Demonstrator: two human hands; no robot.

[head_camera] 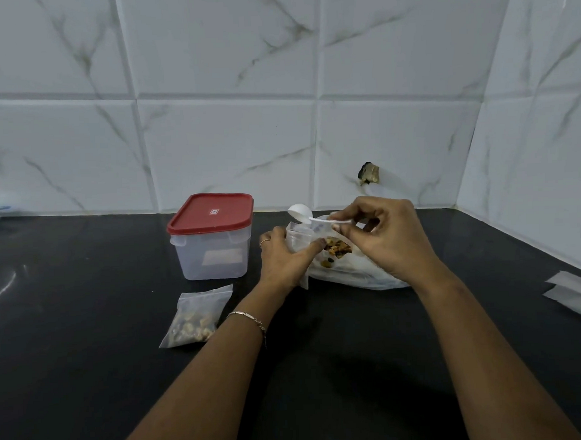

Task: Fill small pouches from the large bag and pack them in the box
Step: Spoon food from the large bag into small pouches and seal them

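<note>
A black, glossy desk [88, 325] runs back to a wall of white marble-veined tiles [227, 139], which turns a corner on the right. One tile has a broken hole [368, 173] low down, just above the desk.

The left hand [282, 258] reaches in from below and curls around a clear small pouch [299, 236], thumb across its front, holding it upright with the mouth open. The right hand [383, 238] pinches the handle of a white plastic spoon [307, 216] between thumb and fingertips. The spoon's bowl sits over the pouch mouth and is tipped toward it.

Directly behind and beneath both hands lies the large bag [353, 273], pale and crumpled, its opening showing a mix of nuts and dried fruit [338, 247]. The hands hide much of its top.

To the left stands the box [213, 255], translucent, with a red lid [211, 212] shut on it. In front of the box a filled pouch [195, 318] lies flat, beside the left forearm, which wears a bracelet [249, 318]. Flat empty pouches [575, 292] lie at the right edge.
</note>
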